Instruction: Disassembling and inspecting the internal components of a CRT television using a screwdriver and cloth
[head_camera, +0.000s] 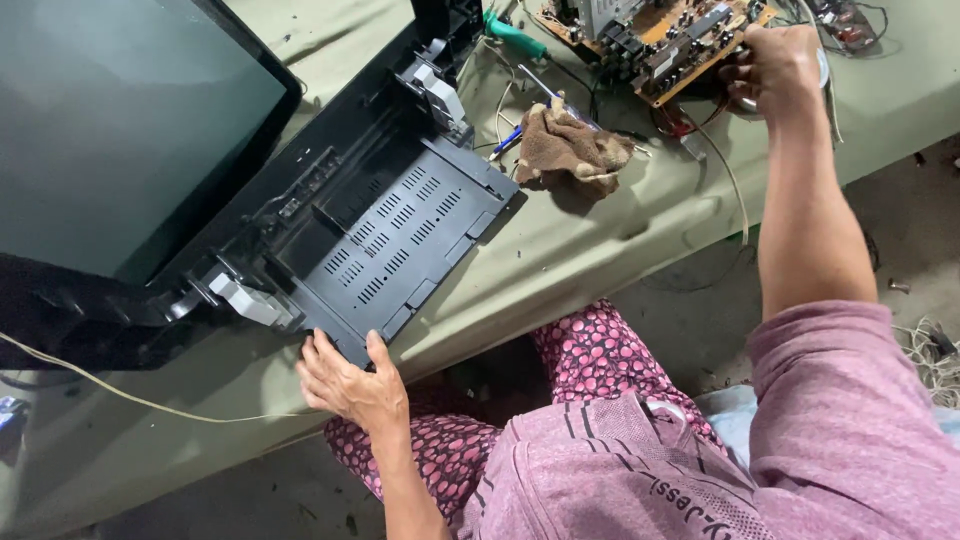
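Observation:
A big television with a grey screen (120, 130) lies on an olive-covered bench (620, 215). Its black plastic base (395, 240) with vent slots juts toward me. My left hand (345, 380) grips the near corner of that base. My right hand (775, 65) reaches far across the bench and holds the edge of a brown circuit board (660, 35) crowded with parts. Whatever lies under that hand's fingers is hidden.
A crumpled brown rag (570, 145) lies between base and circuit board. A green-handled tool (515, 35) and loose white wires (500, 100) sit at the back. A thin cord (120, 392) trails along the bench's left front. Tangled wire (930, 350) lies on the floor at right.

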